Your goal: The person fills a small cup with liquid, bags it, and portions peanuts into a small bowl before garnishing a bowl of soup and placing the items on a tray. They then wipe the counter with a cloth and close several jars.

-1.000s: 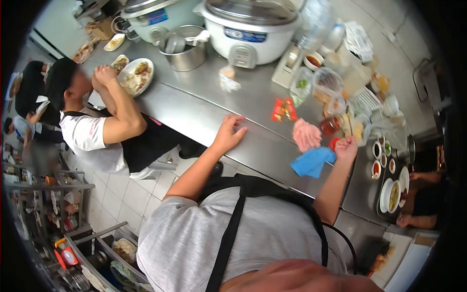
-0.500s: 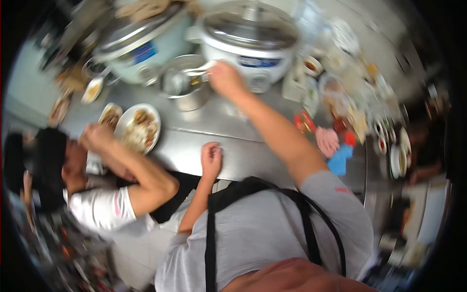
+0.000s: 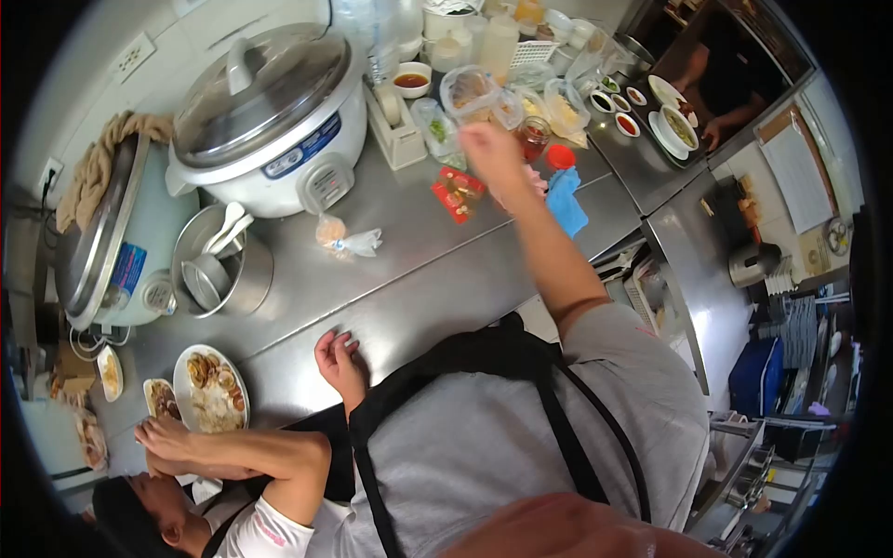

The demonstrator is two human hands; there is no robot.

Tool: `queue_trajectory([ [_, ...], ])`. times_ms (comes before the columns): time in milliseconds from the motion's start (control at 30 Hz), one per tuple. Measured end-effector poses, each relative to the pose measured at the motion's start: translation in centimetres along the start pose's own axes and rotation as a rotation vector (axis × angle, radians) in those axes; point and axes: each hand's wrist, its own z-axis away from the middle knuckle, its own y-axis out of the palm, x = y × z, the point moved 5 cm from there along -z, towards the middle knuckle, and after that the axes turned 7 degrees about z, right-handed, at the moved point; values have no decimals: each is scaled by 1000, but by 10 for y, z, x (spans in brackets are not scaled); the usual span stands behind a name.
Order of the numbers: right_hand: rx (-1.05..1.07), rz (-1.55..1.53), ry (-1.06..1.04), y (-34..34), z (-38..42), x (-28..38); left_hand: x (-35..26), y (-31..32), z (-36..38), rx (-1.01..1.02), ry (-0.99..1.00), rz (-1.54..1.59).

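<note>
My right hand (image 3: 493, 158) is stretched out over the steel counter, beside a bag of chopped greens (image 3: 435, 128) and just above a red packet (image 3: 457, 192). Its fingers are blurred, and whether they hold anything is unclear. A jar of red sauce (image 3: 533, 138) stands to its right, near plastic tubs (image 3: 468, 91). My left hand (image 3: 340, 363) hovers at the counter's front edge, palm up, fingers loosely bent and apart, with nothing in it. The metal pot (image 3: 249, 279) with white-handled utensils (image 3: 228, 232) stands to the left.
Two large cookers (image 3: 265, 112) stand at the back left. A co-worker (image 3: 153, 507) bends over a plate of rice and toppings (image 3: 212, 391) at the lower left. A blue cloth (image 3: 565, 203) and a tied bag (image 3: 349, 240) lie on the counter. Another person stands at the upper right.
My right hand has left the utensil handle at the pot and moved right to the bags and packets. The view has swung right. My left hand stays near the counter's edge.
</note>
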Motion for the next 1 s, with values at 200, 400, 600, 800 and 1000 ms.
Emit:
queue_trajectory([
  [200, -197, 439, 449, -157, 13, -178, -8, 21, -6, 63, 91, -226],
  [400, 75, 665, 604, -157, -3, -280, -5, 183, -12, 364, 234, -161],
  [600, 410, 636, 573, -143, -32, -262, 86, 357, -4, 589, 176, -235],
  [800, 434, 550, 503, -155, -56, -259, 130, 456, -13, 471, 441, -759],
  [1000, 361, 268, 323, -130, -61, -246, 150, 473, -34, 470, 349, -772],
])
